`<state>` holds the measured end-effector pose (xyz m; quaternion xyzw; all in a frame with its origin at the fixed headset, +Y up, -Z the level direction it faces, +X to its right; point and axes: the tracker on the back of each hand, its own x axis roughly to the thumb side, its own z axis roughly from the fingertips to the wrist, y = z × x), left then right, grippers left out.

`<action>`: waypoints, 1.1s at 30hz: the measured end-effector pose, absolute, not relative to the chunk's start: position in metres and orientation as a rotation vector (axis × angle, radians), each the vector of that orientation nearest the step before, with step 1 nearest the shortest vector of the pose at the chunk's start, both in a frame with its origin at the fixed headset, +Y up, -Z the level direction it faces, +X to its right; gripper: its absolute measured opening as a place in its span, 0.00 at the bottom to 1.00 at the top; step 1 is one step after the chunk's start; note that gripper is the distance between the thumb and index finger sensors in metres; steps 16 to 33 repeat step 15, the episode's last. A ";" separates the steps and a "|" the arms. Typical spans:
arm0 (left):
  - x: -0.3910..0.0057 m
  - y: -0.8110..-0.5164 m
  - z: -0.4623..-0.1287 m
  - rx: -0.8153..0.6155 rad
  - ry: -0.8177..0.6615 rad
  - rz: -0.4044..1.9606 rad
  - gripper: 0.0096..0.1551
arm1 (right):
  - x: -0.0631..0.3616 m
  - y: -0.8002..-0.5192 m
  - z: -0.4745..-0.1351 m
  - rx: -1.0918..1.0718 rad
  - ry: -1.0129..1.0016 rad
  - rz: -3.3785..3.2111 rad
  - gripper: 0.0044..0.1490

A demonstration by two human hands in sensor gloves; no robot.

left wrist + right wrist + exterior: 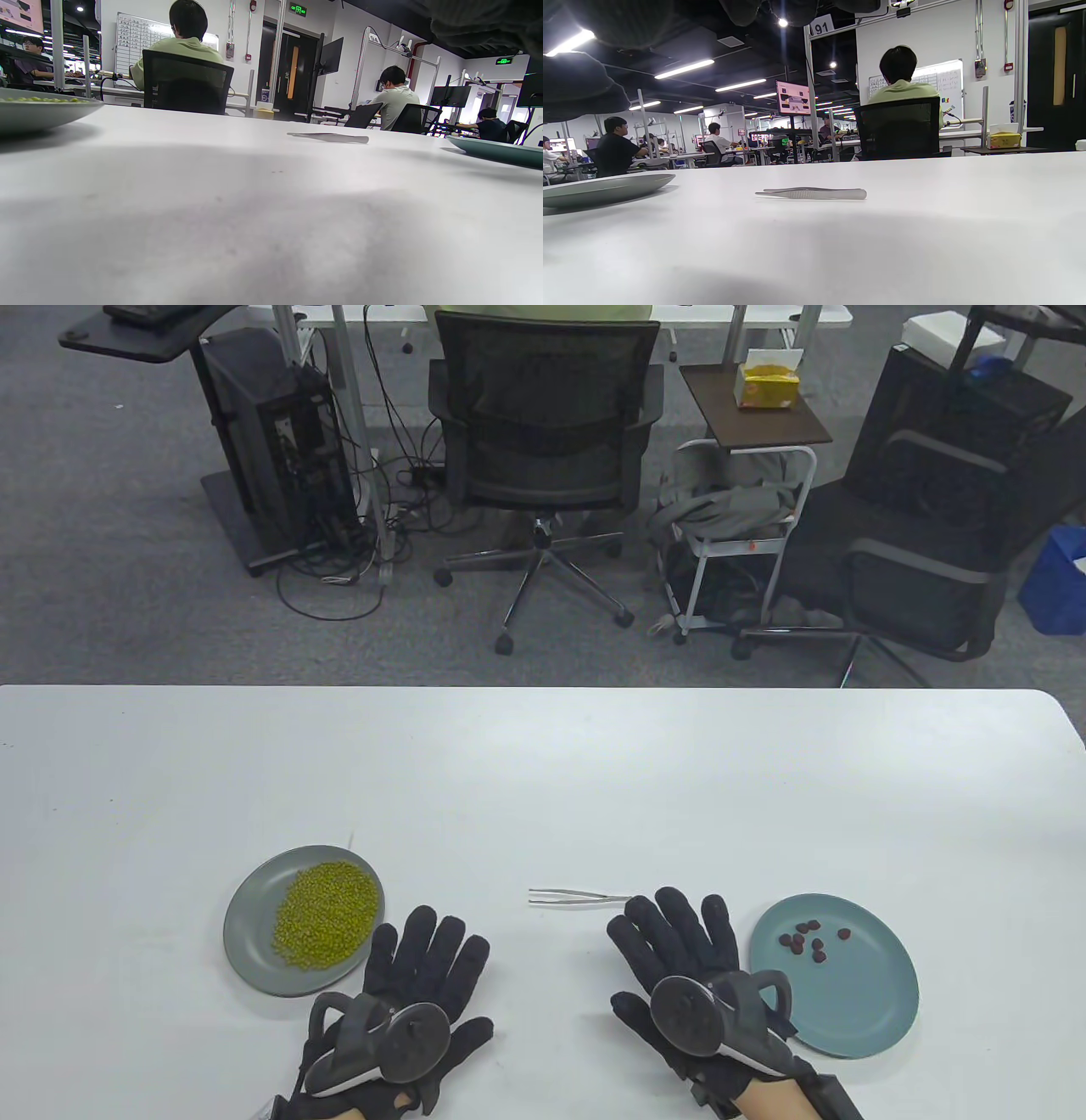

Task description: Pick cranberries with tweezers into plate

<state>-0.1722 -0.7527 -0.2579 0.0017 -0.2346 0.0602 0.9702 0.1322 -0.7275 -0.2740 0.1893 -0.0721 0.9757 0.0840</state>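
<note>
- Table view: both hands lay flat and spread on the table [543, 780], holding nothing. My left hand [407, 984] rested just right of the grey plate of green beans [327, 912]. My right hand [687, 967] sat between the tweezers [577, 897] and the blue plate [848, 993] holding the cranberries [810, 940]. The tweezers lay with their long axis running left to right, tips pointing left, their blunt end just at my right fingertips [649, 909]. The right hand was clearly the nearer one.
- Left wrist view: the tweezers [328, 137] lay flat, far and to the right, with the blue plate's rim [496, 149] beyond them at the right edge. Only a dark blur of glove showed, so I could not tell the fingers' pose there.
- Right wrist view: the tweezers [812, 193] lay broadside just ahead, untouched, with the grey plate [602, 188] off to the left. I judged a short forward reach would take them.
</note>
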 end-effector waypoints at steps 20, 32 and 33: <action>-0.173 -0.753 -0.258 -0.007 -0.479 0.128 0.51 | 0.129 -0.730 -0.274 0.574 -0.175 2.914 0.50; -0.173 -0.753 -0.258 -0.007 -0.479 0.128 0.51 | 0.129 -0.730 -0.274 0.574 -0.175 2.914 0.50; -0.173 -0.753 -0.258 -0.007 -0.479 0.128 0.51 | 0.129 -0.730 -0.274 0.574 -0.175 2.914 0.50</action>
